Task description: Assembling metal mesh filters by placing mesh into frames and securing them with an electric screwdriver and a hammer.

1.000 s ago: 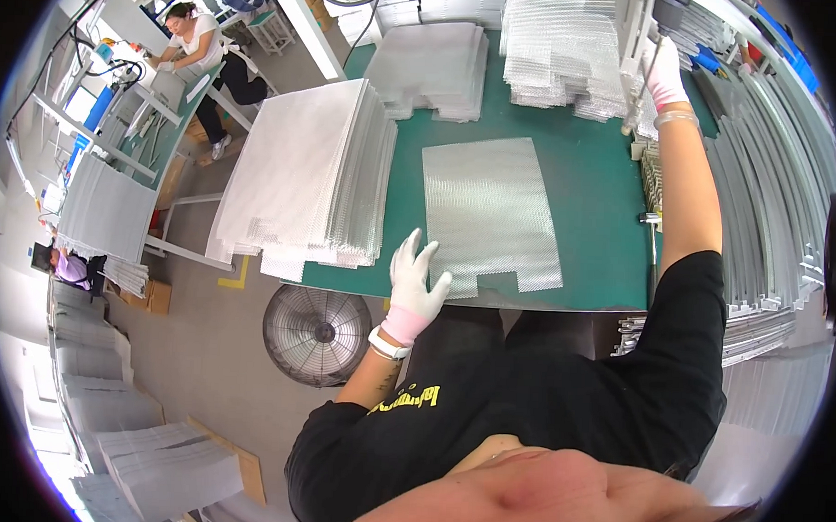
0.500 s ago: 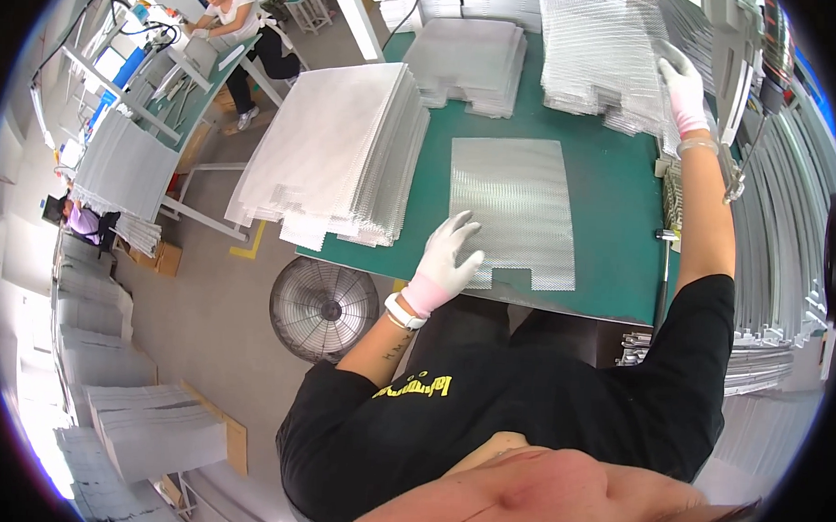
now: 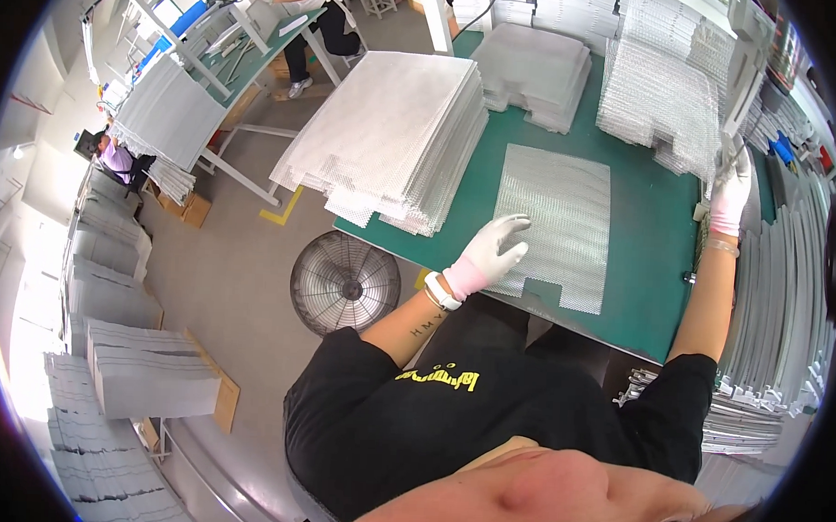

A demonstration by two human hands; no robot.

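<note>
The left hand (image 3: 494, 253) is at the left edge of the mesh sheet (image 3: 567, 220), thumb and fingers apart. The mesh sheet lies flat on the green table (image 3: 653, 242), near a big pile (image 3: 386, 108). The right hand (image 3: 732, 192) is by a grey bar (image 3: 744, 96); I cannot tell if its fingers grip it.

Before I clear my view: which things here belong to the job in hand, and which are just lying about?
Likely in the job:
loose sheet, left hand over its left side
right hand, contact unclear
mesh stacks
table

Likely lying about:
fan
brown boxes
</note>
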